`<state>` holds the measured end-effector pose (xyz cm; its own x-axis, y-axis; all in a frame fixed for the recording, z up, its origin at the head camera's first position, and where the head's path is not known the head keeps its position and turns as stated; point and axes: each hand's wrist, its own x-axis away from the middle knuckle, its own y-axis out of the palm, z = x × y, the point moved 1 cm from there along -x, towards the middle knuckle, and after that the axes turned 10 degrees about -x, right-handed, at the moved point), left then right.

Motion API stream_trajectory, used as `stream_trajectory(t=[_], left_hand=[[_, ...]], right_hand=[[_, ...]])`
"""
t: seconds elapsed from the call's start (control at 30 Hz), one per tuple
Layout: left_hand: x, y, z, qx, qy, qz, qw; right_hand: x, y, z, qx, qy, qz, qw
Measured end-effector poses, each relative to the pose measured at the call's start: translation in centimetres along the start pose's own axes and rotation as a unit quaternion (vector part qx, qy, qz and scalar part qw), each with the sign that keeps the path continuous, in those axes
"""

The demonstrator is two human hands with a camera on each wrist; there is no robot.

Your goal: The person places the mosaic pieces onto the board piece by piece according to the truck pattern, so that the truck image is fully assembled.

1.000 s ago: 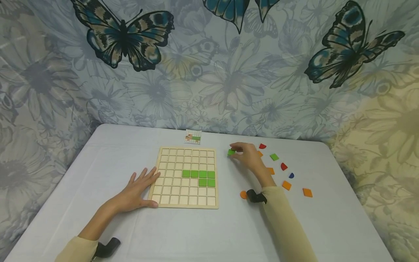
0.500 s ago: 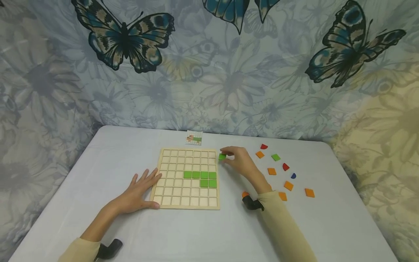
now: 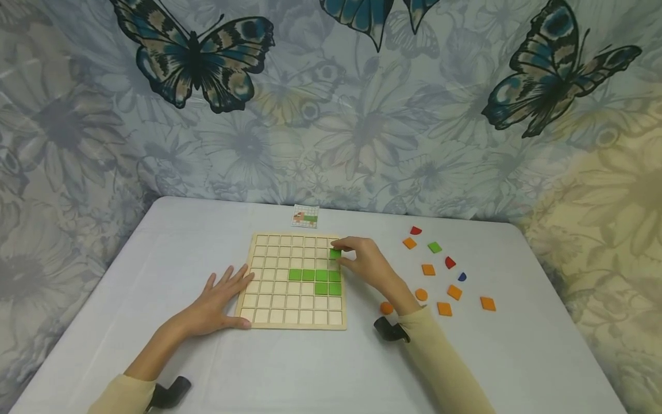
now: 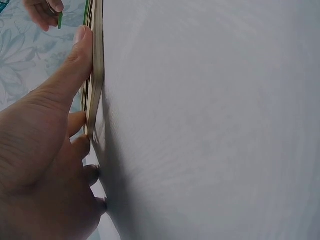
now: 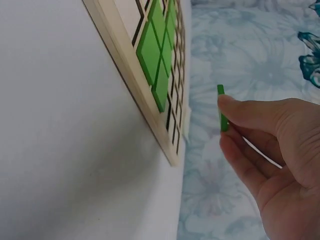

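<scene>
Left hand [image 3: 217,305] lies with its fingers spread along the near-left edge of the wooden grid board [image 3: 262,300], fingertips over the rim and thumb at the near corner, gripping nothing. Right hand [image 3: 369,261] pinches a green square tile [image 3: 335,254] between thumb and fingers over the board's right edge; the right wrist view shows the tile held apart from the grid. Six green tiles [image 3: 315,275] sit in the cells, a row of four running to the right rim and two below its right end. A picture card [image 3: 305,217] lies beyond the far rim, near the table's back edge. White tablecloth [image 3: 289,368] stretches in front of the board, and a strip of it separates the right rim from the loose pieces [image 3: 454,292], with the right forearm crossing there. Compared with half a second ago, the pinched tile has come from just outside the right rim to above the grid, an orange disc [image 3: 421,294] shows beside the sleeve that hid it, and the left hand has kept its place
</scene>
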<state>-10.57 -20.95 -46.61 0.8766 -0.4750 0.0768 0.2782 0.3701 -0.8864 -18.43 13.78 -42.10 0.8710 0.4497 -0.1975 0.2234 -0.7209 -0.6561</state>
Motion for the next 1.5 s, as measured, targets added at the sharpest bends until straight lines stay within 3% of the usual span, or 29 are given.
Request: stream_trajectory(t=[0.27,0.83,1.17,1.5], left_hand=[[0.2,0.0,-0.1,-0.002,0.001,0.003,1.0000],[0.4,-0.5,0.2,-0.002,0.000,0.007,1.0000],[0.2,-0.4,0.2,0.002,0.001,0.006,1.0000],[0.1,-0.2,0.1,0.009,0.006,0.006,0.9999]], right_hand=[[0.7,1.3,-1.1,-0.026,-0.006,-0.023,0.9994],[1.3,4.1,-2.5,-0.015,-0.054,-0.064,0.9963],[1.5,5.3,-2.6,-0.012,-0.041,-0.097,0.9944],[1.6,5.9,-2.6,0.014,-0.033,-0.102,0.9941]])
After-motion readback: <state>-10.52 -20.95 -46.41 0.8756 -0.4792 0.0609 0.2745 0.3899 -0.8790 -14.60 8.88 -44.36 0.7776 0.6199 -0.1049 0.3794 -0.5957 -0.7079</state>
